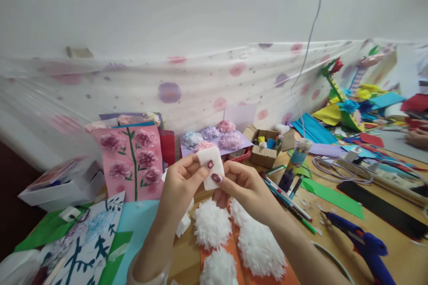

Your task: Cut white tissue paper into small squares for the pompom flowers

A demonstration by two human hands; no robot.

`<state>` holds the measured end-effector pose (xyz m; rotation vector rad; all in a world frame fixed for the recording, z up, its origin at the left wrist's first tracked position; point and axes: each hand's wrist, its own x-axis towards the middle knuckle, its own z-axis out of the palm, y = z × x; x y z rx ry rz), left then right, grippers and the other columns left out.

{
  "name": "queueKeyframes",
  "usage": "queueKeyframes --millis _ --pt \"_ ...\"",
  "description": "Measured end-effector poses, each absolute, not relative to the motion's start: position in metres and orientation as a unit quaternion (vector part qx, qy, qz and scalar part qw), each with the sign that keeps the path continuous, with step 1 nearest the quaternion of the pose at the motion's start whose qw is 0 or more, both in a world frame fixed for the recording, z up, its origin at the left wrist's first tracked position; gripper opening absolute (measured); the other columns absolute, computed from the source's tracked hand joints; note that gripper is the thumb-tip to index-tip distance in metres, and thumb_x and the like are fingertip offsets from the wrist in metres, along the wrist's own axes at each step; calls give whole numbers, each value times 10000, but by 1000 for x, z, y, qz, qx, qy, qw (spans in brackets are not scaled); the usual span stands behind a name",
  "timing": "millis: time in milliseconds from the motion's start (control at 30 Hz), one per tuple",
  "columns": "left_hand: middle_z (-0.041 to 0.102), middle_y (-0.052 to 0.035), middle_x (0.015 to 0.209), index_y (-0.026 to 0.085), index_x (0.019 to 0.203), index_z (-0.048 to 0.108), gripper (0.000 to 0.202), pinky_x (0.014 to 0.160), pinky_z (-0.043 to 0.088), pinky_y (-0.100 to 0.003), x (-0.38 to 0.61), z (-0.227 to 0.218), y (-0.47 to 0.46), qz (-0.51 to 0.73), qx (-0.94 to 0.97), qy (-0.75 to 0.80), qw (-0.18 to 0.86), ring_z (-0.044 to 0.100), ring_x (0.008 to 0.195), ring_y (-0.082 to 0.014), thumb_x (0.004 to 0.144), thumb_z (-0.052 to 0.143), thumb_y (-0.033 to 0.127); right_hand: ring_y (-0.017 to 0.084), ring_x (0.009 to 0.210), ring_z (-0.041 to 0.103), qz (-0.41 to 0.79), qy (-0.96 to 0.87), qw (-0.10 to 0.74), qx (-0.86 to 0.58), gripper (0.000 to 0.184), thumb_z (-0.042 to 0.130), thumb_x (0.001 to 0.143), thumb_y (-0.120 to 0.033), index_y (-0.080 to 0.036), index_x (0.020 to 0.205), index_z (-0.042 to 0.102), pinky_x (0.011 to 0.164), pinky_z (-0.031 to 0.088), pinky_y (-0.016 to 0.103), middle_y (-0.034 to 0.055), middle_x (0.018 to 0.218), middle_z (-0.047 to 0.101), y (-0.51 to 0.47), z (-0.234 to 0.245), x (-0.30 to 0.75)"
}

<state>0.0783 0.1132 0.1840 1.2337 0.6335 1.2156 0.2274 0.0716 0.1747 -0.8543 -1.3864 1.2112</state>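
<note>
Both my hands are raised over the table, pinching one small folded white tissue pad [211, 164] between them. My left hand [182, 185] grips its left edge with thumb and fingers closed. My right hand [245, 187] holds the lower right edge, thumb pressed on the pad. Below my hands several fluffy white tissue pompoms [211, 225] lie on an orange sheet [245, 271].
A pink card with paper flowers [132, 162] stands at the left, a purple card with flowers [214, 139] behind. A cardboard box [264, 151], pens [287, 198], a glue bottle [297, 158], green paper [332, 196] and a blue glue gun [364, 245] lie to the right. Another person's hand [416, 138] shows at far right.
</note>
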Motion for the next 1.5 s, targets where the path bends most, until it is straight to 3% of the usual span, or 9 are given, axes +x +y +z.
queueKeyframes --millis 167,400,600,733,1067,1200,1300,1433,1500 --pt "796 -45 747 187 866 804 167 594 540 -211 75 186 111 524 579 301 547 718 637 -173 724 849 263 163 761 636 407 -617 550 -390 344 645 904 -499 -163 849 691 686 481 268 46 840 720 73 170 229" --pt "795 -64 811 205 912 808 178 674 547 -249 69 189 107 507 610 302 529 722 718 -212 735 830 203 145 684 615 504 -563 545 -362 330 737 823 -501 -172 837 757 661 464 255 14 724 707 74 172 234" --pt "796 -96 950 217 760 810 118 846 521 -261 73 193 99 549 632 271 475 716 952 -244 713 756 123 173 725 688 538 -532 550 -353 339 780 771 -506 -171 819 764 745 531 296 28 766 742 71 178 235" --pt "774 -98 903 211 637 780 113 838 492 -285 78 196 93 590 618 254 453 692 879 -237 680 723 124 179 692 714 575 -509 549 -330 326 801 763 -477 -164 847 768 749 569 326 37 766 758 70 179 235" --pt "757 -92 854 229 609 753 165 816 462 -300 82 194 92 623 615 251 414 660 858 -249 691 669 112 243 781 762 636 -457 546 -297 297 769 739 -372 -149 934 763 816 600 417 69 787 780 68 183 236" --pt "782 -79 896 239 661 783 232 902 472 -315 70 195 99 568 700 240 360 682 885 -249 727 623 85 277 854 768 657 -443 543 -277 301 704 768 -371 -128 939 752 836 601 441 102 805 784 68 182 237" --pt "789 -69 939 244 696 790 243 917 483 -323 66 196 101 543 727 242 343 692 922 -255 752 622 78 234 813 773 643 -467 541 -275 314 765 797 -376 -134 992 724 831 605 405 86 861 783 69 179 236" --pt "783 -74 913 219 829 783 168 829 523 -283 76 192 98 609 622 253 423 708 897 -233 735 688 115 182 743 760 632 -470 562 -253 323 833 773 -359 -164 961 657 803 602 349 35 795 764 72 175 234" --pt "776 -54 914 228 935 748 227 786 535 -258 85 189 95 652 543 238 473 714 855 -202 722 751 151 167 720 744 621 -460 587 -239 331 845 767 -370 -179 909 616 795 592 332 8 743 738 73 174 234"
